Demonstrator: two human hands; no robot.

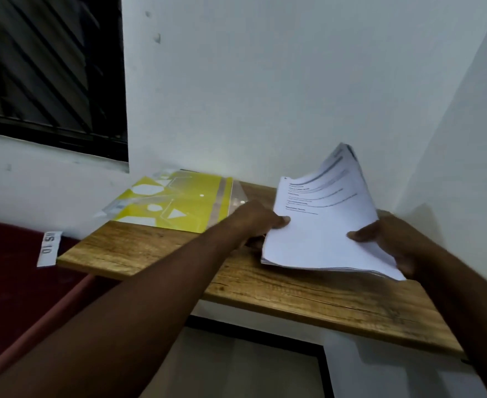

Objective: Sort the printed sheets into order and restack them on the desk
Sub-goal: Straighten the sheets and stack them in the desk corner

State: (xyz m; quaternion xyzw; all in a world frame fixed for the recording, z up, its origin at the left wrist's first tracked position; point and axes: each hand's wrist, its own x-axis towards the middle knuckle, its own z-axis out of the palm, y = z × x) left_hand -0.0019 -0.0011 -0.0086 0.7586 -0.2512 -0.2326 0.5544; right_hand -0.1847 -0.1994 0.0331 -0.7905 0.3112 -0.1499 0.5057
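A stack of white printed sheets [320,237] is held over the right part of the wooden desk [156,254]. Its far edge curls upward toward the wall, and black text lines show on the top page. My left hand [261,222] grips the stack's left edge, thumb on top and fingers hidden below. My right hand [386,239] holds the right edge the same way, thumb pressing the top sheet. The lower corner of the stack hangs near the desk's surface on the right.
A yellow plastic folder [176,203] with white shapes and a clear flap lies at the desk's back left. White walls close in behind and on the right. A dark window [50,73] is at upper left. A dark red surface [12,271] with a white label lies left of the desk.
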